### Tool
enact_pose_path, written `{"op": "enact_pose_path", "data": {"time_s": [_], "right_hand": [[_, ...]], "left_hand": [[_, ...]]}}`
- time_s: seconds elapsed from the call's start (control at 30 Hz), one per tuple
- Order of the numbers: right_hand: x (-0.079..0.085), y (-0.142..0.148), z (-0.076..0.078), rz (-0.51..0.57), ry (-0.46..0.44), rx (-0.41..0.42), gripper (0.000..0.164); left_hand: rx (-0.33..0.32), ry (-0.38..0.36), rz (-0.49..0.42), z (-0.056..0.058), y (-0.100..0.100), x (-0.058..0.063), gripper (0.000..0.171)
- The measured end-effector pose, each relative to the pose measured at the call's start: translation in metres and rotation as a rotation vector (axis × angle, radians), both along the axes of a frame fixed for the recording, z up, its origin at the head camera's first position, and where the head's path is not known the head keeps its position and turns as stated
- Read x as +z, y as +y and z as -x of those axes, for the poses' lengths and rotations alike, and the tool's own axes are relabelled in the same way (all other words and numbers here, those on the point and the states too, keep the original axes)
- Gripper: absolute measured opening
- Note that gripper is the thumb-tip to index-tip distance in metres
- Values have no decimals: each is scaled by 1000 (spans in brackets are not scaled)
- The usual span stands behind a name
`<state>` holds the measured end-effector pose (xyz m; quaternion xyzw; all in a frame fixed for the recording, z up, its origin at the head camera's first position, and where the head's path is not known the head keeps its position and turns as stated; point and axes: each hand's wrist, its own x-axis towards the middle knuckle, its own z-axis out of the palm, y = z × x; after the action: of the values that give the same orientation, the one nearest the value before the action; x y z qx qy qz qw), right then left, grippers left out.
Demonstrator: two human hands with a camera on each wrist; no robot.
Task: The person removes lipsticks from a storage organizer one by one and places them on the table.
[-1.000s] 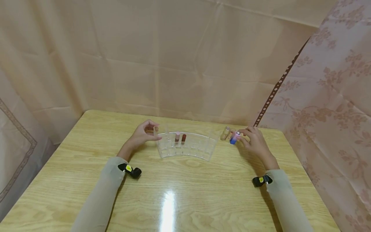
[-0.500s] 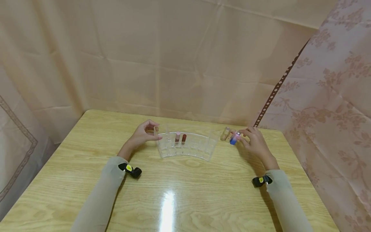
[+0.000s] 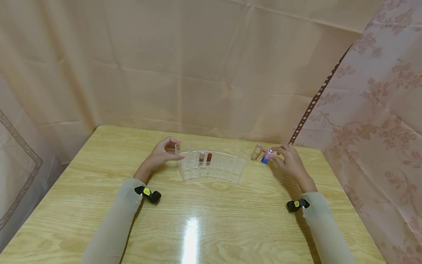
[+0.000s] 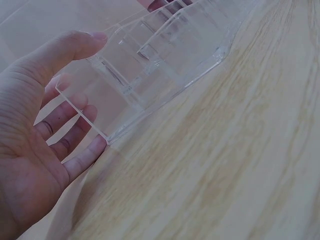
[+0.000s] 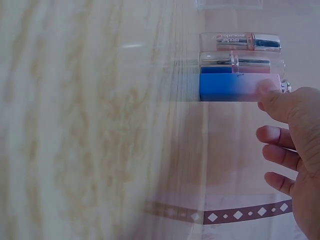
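A clear acrylic lipstick organizer (image 3: 227, 170) with a curved front stands at mid-table. My left hand (image 3: 159, 154) holds its left end, thumb over the top side and fingers around the end wall (image 4: 95, 122). Two lipsticks stand in the organizer's back row: one with a pink top (image 3: 202, 155) and a dark red one (image 3: 209, 157). To the right, my right hand (image 3: 290, 163) pinches the top of a blue-to-pink lipstick tube (image 5: 225, 87), which stands upright on the table. The other right fingers are loosely bent.
Close beside the blue-pink tube stand clear lipstick tubes with silver bands, one nearer (image 5: 217, 61) and one farther (image 5: 240, 42). The wooden table (image 3: 230, 220) ends at a beige curtain (image 3: 204, 91) behind. A flowered pink cloth (image 3: 379, 128) hangs at the right.
Both hands and the organizer stay nearly still. The blue-pink tube shifts very slightly under the right fingers.
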<state>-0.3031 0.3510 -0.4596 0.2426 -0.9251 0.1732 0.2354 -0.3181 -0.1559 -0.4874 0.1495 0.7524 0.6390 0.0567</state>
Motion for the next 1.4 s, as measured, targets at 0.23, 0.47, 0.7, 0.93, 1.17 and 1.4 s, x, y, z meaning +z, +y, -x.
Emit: {"op": "enact_pose_path", "data": {"time_s": [0.23, 0.47, 0.7, 0.93, 1.17, 1.4], "right_hand": [[1, -1, 0, 1, -28, -7, 23], [1, 1, 1, -8, -78, -32, 23], [3, 2, 1, -8, -108, -43, 24], [4, 1, 1, -12, -118, -44, 24], [5, 2, 0, -29, -151, -60, 25], [7, 2, -2, -23, -176, -69, 30]], "left_hand": [[3, 2, 0, 1, -1, -2, 59], [-8, -9, -1, 1, -1, -1, 60], [-2, -4, -5, 1, 0, -1, 60], [6, -1, 3, 2, -1, -3, 58], [3, -3, -1, 2, -1, -4, 60], [2, -7, 5, 2, -1, -3, 60]]}}
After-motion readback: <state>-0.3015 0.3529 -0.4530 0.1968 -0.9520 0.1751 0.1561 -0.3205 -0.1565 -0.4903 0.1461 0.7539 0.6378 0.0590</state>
